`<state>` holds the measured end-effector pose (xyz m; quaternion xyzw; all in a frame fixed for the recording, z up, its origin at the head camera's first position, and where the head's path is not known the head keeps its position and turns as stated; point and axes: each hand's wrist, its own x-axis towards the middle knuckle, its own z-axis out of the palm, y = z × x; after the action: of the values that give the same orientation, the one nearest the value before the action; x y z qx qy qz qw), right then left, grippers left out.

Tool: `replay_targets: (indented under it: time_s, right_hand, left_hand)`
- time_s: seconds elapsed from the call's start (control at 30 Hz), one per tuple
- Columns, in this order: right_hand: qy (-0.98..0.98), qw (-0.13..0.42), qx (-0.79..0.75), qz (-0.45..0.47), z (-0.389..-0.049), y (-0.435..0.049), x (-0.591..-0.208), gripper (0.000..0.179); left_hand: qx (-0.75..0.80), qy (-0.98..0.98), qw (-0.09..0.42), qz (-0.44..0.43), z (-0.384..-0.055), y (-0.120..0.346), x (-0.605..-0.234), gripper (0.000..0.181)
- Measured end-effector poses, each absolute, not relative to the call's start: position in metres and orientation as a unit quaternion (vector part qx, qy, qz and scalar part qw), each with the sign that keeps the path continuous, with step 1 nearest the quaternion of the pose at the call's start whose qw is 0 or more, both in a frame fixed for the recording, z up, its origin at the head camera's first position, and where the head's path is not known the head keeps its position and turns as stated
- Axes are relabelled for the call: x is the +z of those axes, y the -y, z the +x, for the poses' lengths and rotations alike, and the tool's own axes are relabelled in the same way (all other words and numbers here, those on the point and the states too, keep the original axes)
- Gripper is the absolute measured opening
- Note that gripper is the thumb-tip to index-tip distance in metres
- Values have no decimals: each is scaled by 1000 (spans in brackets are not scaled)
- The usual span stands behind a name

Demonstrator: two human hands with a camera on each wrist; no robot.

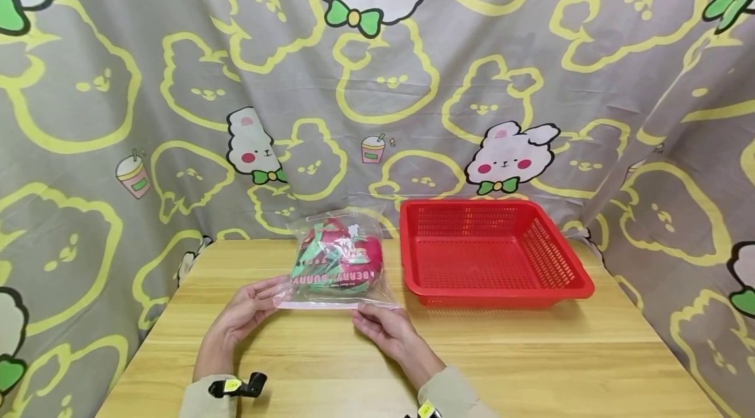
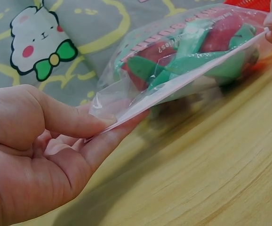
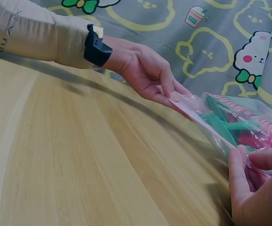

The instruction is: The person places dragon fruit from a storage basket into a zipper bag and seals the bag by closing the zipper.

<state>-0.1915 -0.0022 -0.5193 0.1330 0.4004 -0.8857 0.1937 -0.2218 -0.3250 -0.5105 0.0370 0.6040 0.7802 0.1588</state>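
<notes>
A clear plastic zip bag (image 1: 339,261) with printed lettering holds red and green items (image 2: 183,52); what they are does not show through the plastic. Its pale closure strip faces the person. My left hand (image 1: 244,310) pinches the left end of that strip between thumb and fingers, as the left wrist view shows closely. Further right along the strip, my right hand (image 1: 386,329) pinches the edge with thumb and fingertips. Between the two hands the strip (image 3: 206,125) runs straight.
To the right of the bag stands a red plastic basket (image 1: 495,293) with perforated walls. Both are on a wooden table (image 1: 330,365). A grey curtain (image 1: 401,175) with cartoon prints hangs behind and at both sides.
</notes>
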Motion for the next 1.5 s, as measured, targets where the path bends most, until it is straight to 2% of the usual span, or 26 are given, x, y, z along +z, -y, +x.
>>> replay_targets:
  time_s: [0.7, 1.5]
  right_hand:
    - [-429, 209, -871, 112, -193, -28, -520, 8]
    - [-430, 203, -875, 87, -184, -60, -526, 10]
  left_hand:
    - [780, -607, 147, 39, -221, 331, -513, 59]
    - [781, -600, 168, 29, -222, 332, -519, 58]
